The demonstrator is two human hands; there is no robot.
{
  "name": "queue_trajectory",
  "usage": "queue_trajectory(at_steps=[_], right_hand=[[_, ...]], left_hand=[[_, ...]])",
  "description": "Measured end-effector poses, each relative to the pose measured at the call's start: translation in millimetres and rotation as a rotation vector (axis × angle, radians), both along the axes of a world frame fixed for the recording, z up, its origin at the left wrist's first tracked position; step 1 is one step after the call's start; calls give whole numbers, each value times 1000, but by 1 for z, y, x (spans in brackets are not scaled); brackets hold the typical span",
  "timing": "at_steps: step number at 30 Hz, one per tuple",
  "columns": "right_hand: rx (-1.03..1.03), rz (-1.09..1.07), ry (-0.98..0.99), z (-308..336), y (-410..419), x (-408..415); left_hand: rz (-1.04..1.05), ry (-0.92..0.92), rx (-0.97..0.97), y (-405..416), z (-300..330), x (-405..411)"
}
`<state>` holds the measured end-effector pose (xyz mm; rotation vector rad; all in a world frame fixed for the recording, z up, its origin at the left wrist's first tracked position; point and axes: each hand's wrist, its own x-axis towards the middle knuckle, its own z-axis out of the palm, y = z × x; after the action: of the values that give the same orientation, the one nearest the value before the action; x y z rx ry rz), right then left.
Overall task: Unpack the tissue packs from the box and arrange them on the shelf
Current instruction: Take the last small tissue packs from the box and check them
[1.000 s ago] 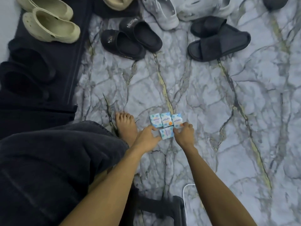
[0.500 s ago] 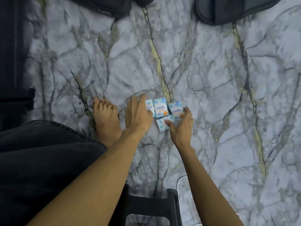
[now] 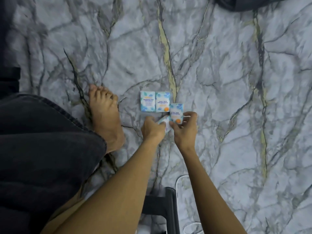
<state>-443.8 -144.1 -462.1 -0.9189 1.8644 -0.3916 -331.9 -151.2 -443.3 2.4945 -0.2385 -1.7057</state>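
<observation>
1. two packs [image 3: 155, 103] lie flat side by side on the floor [image 3: 236, 81], edges touching, likely laid out for easy gathering.
2. the right hand [image 3: 184, 130] pinches a third pack [image 3: 176, 113] between thumb and fingers, just right of the pair, probably lifting it.
3. the left hand [image 3: 152, 129] curls round a tilted fourth pack [image 3: 166, 124], part hidden.
4. no shelf or box shows; a bare foot [image 3: 106, 119] rests left of the packs.

Both my arms reach down and forward. My left hand [image 3: 152, 128] curls its fingers around something; my right hand [image 3: 184, 130] pinches with thumb and fingers.
</observation>
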Motion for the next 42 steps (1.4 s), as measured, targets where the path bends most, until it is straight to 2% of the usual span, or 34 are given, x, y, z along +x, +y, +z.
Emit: queue_trajectory(at_steps=[6, 9, 11, 16, 21, 24, 27, 31, 37, 42], right_hand=[[-57, -214, -210, 25, 11, 1], [-97, -338, -333, 51, 2, 7], [-146, -373, -418, 77, -9, 13], [-291, -365, -642, 167, -43, 32], [-316, -239, -959, 275, -46, 85], [-330, -131, -1034, 340, -20, 139], [-335, 60, -1071, 402, 23, 190], [-307, 414, -1146, 472, 97, 246], [-321, 727, -1122, 519, 211, 297], [-310, 1004, -1045, 537, 295, 319]], left_hand=[[-1, 210, 11, 8, 12, 23], [16, 293, -23, -4, 43, 38], [16, 264, -106, -16, 68, 50], [212, 158, -441, -35, 153, 86], [410, 162, -775, -12, 263, 139], [469, 166, -922, 28, 331, 172], [573, 198, -1027, 86, 393, 208], [521, 180, -1195, 188, 463, 252], [969, 210, -1412, 375, 486, 304], [1174, 216, -1484, 492, 471, 295]])
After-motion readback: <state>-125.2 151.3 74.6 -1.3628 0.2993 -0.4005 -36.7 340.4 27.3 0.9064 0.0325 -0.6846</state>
